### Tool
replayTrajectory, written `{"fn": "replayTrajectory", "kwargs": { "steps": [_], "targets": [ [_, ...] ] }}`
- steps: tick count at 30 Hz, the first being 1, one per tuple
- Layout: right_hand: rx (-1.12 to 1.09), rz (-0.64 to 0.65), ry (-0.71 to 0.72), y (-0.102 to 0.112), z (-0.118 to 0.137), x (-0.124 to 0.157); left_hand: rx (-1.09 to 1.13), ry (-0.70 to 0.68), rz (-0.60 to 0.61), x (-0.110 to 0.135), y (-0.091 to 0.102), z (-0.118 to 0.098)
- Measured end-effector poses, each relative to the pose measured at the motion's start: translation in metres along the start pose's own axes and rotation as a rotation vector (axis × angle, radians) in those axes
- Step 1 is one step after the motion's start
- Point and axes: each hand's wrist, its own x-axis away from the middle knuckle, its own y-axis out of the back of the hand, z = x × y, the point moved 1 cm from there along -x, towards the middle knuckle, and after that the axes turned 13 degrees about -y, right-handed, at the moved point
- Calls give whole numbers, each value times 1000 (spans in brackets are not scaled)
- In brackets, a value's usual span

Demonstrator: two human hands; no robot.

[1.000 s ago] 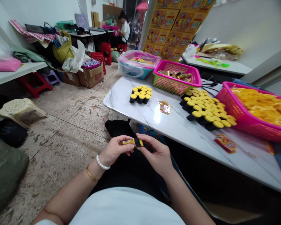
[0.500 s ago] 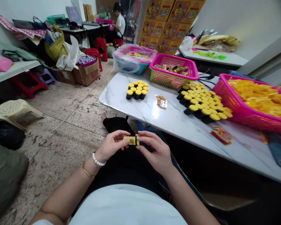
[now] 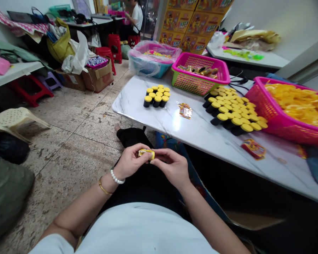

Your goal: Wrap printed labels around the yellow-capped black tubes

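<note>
Over my lap, my left hand (image 3: 131, 163) and my right hand (image 3: 171, 168) meet around a small yellow-labelled tube (image 3: 146, 153); only its yellow top shows between the fingertips. The low marble table (image 3: 201, 137) stands to my right. On it a small cluster of black tubes with yellow caps (image 3: 157, 96) stands upright, and a larger batch of the same tubes (image 3: 234, 112) lies further right. Two small printed packets (image 3: 186, 110) (image 3: 254, 148) lie flat on the tabletop.
A pink basket of yellow caps (image 3: 294, 109) sits at the table's right, a pink-and-green basket (image 3: 200, 73) and a bagged basket (image 3: 153, 61) at its back. Stools, cardboard boxes (image 3: 98, 76) and bags stand on the floor at left. Another person (image 3: 136, 16) sits far back.
My hands have closed together over the tube: its black end, visible earlier, is now covered by my fingers. The view has tilted slightly downward.
</note>
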Motion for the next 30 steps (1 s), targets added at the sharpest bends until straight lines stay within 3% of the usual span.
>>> {"fn": "replayTrajectory", "kwargs": {
  "steps": [3, 7, 10, 13, 17, 23, 25, 30],
  "targets": [
    [-82, 5, -91, -5, -6, -2, -53, -1, 66, -1, 2, 5],
    [120, -33, 142, 1, -7, -3, 132, 190, 67, 0, 13, 19],
    [217, -14, 202, 4, -8, -3, 205, 213, 17, 3, 18, 23],
    [163, -3, 101, 2, -10, -2, 167, 141, 22, 3, 16, 18],
    [-65, -2, -155, -3, -13, -4, 51, 40, 50, -1, 11, 9],
    [-301, 74, -438, -6, -8, -13, -28, -86, 170, -14, 10, 0],
    [-321, 95, -415, -2, 0, -17, 27, -41, 181, -22, 8, -3],
    [-199, 133, -207, 18, 37, -37, 147, 61, 169, -50, -2, -19]
  ]
}}
